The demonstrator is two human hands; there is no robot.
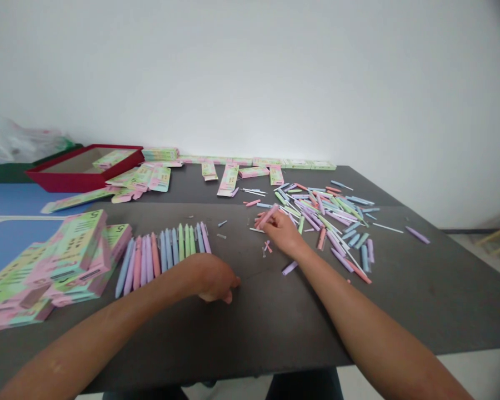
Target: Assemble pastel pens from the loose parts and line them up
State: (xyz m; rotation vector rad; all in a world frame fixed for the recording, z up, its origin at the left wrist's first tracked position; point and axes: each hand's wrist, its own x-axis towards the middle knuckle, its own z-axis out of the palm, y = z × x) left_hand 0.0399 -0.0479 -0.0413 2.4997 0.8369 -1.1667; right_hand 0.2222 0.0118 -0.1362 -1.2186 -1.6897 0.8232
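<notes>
My right hand point(281, 229) pinches a pinkish-purple pen barrel point(268, 216) at the left edge of a loose heap of pen parts point(316, 211). The heap mixes blue, green, purple and coral barrels with thin white refills. My left hand point(217, 278) hovers low over the table, just right of a neat row of pastel pens point(163, 250). Its thumb and a finger stick out apart, with nothing seen between them; the other fingers are partly hidden. The left hand and wrist cover the lower ends of the row's right side. Small pink and clear pieces point(267, 247) lie between the hands.
Stacked pastel boxes point(79, 244) stand left of the row. Behind are flattened cartons point(144, 179), a red open box point(79, 181) and a line of boxes point(291, 163) along the wall. A single purple barrel point(417, 234) lies far right on the dark table point(400, 300).
</notes>
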